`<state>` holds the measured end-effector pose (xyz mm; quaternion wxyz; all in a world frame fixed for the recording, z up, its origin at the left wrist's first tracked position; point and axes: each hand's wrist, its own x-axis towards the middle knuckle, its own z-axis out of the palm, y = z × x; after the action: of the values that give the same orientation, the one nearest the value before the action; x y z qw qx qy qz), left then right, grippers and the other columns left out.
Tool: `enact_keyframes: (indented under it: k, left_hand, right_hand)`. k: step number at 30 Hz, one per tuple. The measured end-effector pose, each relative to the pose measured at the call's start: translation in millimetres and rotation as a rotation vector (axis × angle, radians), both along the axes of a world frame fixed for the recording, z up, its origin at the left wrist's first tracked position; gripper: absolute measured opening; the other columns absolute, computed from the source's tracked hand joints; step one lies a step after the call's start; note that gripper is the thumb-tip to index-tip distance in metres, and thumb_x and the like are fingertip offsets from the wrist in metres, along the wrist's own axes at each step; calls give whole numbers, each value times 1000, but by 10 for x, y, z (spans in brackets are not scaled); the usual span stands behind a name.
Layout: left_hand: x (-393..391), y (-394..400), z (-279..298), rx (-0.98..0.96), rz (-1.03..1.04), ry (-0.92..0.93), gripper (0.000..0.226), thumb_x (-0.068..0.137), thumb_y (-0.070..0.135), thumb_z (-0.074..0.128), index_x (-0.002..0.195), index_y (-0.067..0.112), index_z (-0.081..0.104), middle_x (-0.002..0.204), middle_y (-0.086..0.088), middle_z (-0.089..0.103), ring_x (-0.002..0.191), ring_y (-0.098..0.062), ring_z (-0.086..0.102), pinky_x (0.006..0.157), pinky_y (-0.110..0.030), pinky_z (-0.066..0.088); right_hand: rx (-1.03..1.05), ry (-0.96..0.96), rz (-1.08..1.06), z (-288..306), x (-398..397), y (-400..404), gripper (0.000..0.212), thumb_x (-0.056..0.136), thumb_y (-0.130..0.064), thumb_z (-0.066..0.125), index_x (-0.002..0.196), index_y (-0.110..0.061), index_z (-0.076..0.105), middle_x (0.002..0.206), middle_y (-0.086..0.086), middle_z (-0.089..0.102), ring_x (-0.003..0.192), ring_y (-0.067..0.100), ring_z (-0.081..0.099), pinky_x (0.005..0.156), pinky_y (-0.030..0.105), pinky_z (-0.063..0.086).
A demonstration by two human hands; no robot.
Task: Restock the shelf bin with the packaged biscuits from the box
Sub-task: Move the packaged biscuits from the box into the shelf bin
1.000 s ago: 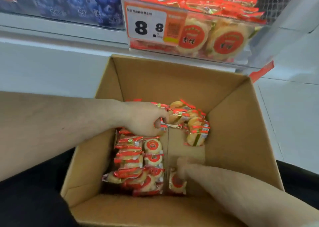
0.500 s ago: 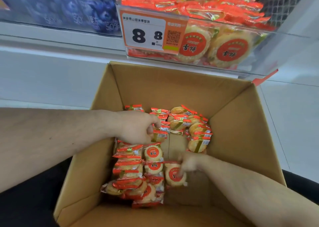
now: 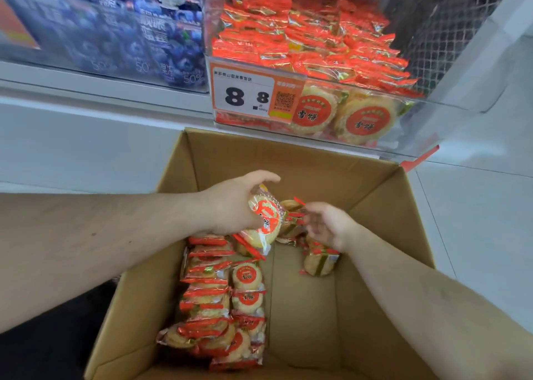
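Note:
An open cardboard box (image 3: 372, 206) stands on the floor below the shelf. Along its left side lie several biscuit packs in orange-red wrappers (image 3: 219, 299), and a smaller cluster (image 3: 318, 262) sits at the far middle. My left hand (image 3: 230, 206) is raised above the box floor and grips a round biscuit pack (image 3: 266, 216), with another pack hanging under it. My right hand (image 3: 327, 225) is blurred, its fingers curled against the far cluster; whether they pinch a pack is unclear. Above, the clear shelf bin (image 3: 432, 125) is piled with the same packs.
An orange price tag (image 3: 245, 95) reading 8.8 hangs on the bin's front. To the left of the bin, a compartment holds blue blueberry-print packages (image 3: 129, 33). A bare strip of box floor (image 3: 302, 322) lies on the right. White tiled floor (image 3: 476, 221) surrounds the box.
My left hand has lifted biscuit packs up from the box's far left. My right hand moved from the single pack at mid-box to the far cluster. The camera tilted up toward the bin.

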<state>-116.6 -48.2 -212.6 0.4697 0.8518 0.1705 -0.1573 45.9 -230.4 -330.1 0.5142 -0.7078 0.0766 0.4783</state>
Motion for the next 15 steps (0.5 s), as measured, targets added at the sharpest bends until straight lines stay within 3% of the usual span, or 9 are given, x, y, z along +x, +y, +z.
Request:
enact_keyframes:
  k: [2,4,7,9,10,12,13,15]
  left_hand:
    - [-18,33,-27,1,-13,-2,69,83,7,71,127,53,43,148,7,40,100,-25,62,81,-46,57]
    - [-24,49,-53,38,-43,-2,59,84,11,71,117,55,48,144,15,44,103,-27,65,84,-48,55]
    - [-9,55,-64,80,-56,23,54,85,16,70,110,58,48,141,18,46,99,-19,66,81,-43,56]
    - [-2,50,-66,105,-62,39,53,85,17,70,116,54,50,139,19,46,91,-8,65,76,-36,58]
    - [1,50,-63,118,-69,44,53,85,17,69,119,53,50,137,19,47,86,-4,63,73,-32,57]
    - [9,56,-46,130,-75,58,53,84,17,69,121,50,50,129,17,52,69,-2,61,61,-26,54]
    - [16,58,-31,124,-69,66,54,84,15,68,121,49,50,123,16,54,61,-2,58,54,-24,50]
    - [26,62,11,104,-56,74,59,82,9,66,123,48,48,109,14,55,53,-7,55,47,-23,44]
  right_hand:
    - [-328,-255,218,-287,1,-187,16,90,-16,62,106,-15,59,64,4,54,46,15,44,45,25,32]
    - [-512,-311,487,-491,-109,-330,39,90,-27,64,128,-26,52,70,5,61,45,16,51,41,23,38]
    - [-634,-311,652,-638,-224,-380,59,94,-46,54,146,-28,34,105,4,65,53,15,57,37,18,40]
    - [-724,-435,738,-732,-226,-397,58,93,-55,49,142,-23,43,125,4,61,79,20,63,53,20,47]
    - [-769,-489,770,-762,-219,-398,57,92,-58,48,136,-22,50,125,3,62,94,22,64,66,22,49]
    - [-860,-494,836,-727,-201,-396,48,90,-57,50,120,-20,60,114,3,67,103,24,64,81,27,50]
    - [-909,-468,896,-644,-181,-395,40,91,-50,53,112,-18,63,102,4,72,95,22,67,76,25,53]
    - [-961,-401,1042,-353,-138,-373,19,93,-26,53,96,-10,64,59,4,69,57,16,66,48,19,50]
